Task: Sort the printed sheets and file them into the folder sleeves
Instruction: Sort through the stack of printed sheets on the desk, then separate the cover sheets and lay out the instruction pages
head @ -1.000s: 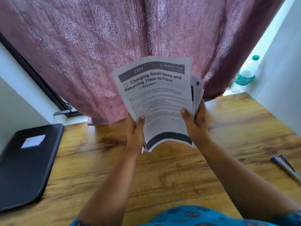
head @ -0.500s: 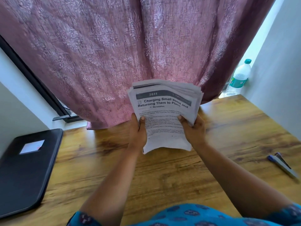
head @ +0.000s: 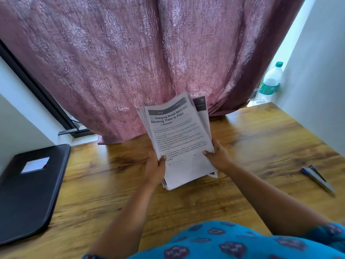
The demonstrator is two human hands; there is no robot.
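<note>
Your left hand [head: 155, 170] and right hand [head: 219, 157], arms stretched forward, each pinch a lower edge of the stack of printed sheets [head: 179, 139], thumbs on top, held tilted above the wooden table [head: 261, 146].

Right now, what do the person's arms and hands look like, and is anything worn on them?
Both forearms are bare, and the left hand and right hand are bare too: no gloves. No rings, watch or bangles show, though the picture is slightly blurred. At the bottom edge is a bright blue garment printed with dark purple-blue blotches; its short sleeve ends high on the right arm.
</note>
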